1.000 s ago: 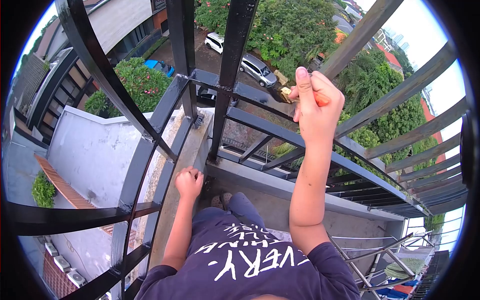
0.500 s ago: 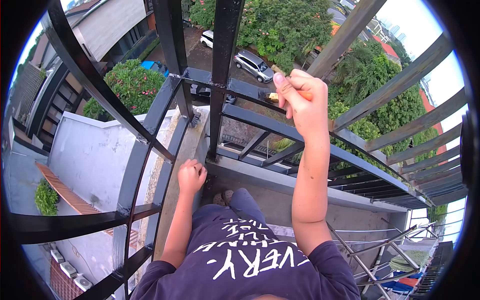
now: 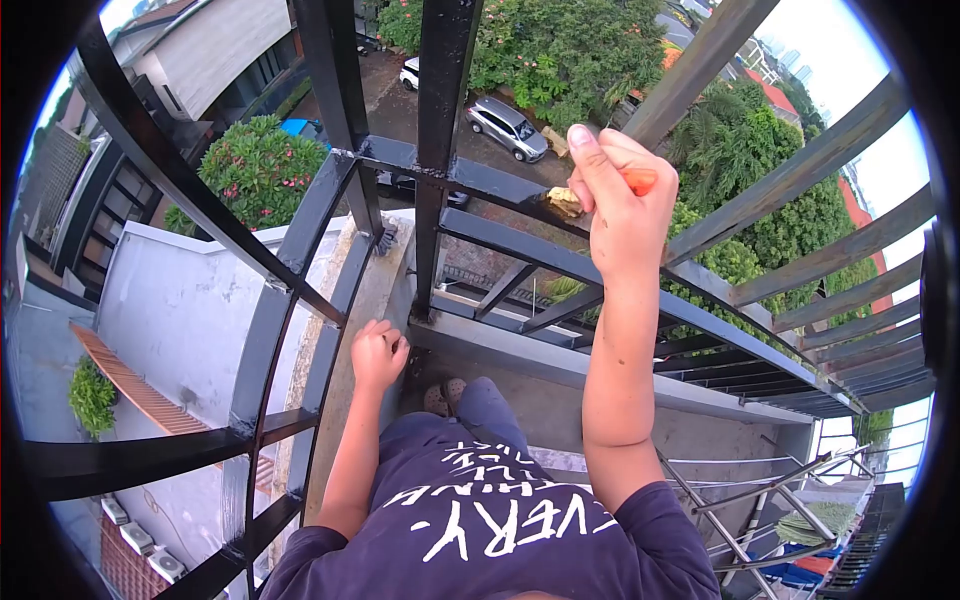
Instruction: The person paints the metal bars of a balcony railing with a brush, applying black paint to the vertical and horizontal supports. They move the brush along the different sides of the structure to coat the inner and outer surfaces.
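Observation:
A paintbrush (image 3: 565,202) with an orange handle is pinched in my right hand (image 3: 628,205), thumb on top. Its dark bristles touch the upper horizontal rail (image 3: 490,180) of a metal railing. Left of the brush that rail is glossy black; the bars (image 3: 705,65) on the right look dull and brownish. My left hand (image 3: 379,355) is curled into a loose fist on the concrete ledge (image 3: 343,400), below the rails. Nothing shows between its fingers.
Black vertical bars (image 3: 445,90) rise close in front, and curved bars (image 3: 265,370) stand at left. A metal drying rack (image 3: 740,520) with cloths is at lower right. Beyond the railing, far below, are a silver car (image 3: 507,128), trees and a walled roof (image 3: 180,290).
My right hand has moved slightly right and down, taking the paintbrush along the rail. My left hand stays in nearly the same place on the ledge.

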